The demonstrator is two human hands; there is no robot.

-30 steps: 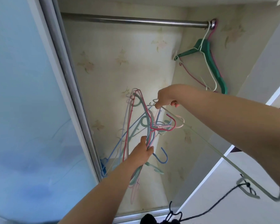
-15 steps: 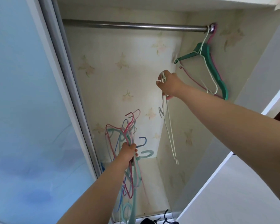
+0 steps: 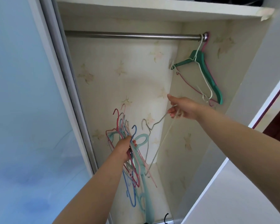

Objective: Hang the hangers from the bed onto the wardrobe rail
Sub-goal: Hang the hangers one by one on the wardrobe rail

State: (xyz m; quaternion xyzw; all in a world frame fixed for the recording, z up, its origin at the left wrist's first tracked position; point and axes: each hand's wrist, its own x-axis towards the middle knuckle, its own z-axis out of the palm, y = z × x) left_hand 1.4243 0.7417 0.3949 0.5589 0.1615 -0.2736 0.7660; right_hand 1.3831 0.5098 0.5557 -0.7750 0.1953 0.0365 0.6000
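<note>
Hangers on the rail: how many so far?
3, all bunched at the rail's right end: a green hanger, a white wire hanger and a pink hanger. Overlap may hide more.

Steel wardrobe rail point(image 3: 128, 36) horizontal under shelf. At its right end, green plastic hanger point(image 3: 205, 68) with white and pink wire hangers. Bundle of coloured hangers point(image 3: 129, 152) gripped low, hooks up. Pale wire hanger point(image 3: 158, 136) held tilted beside the bundle, hook leftward.
</note>
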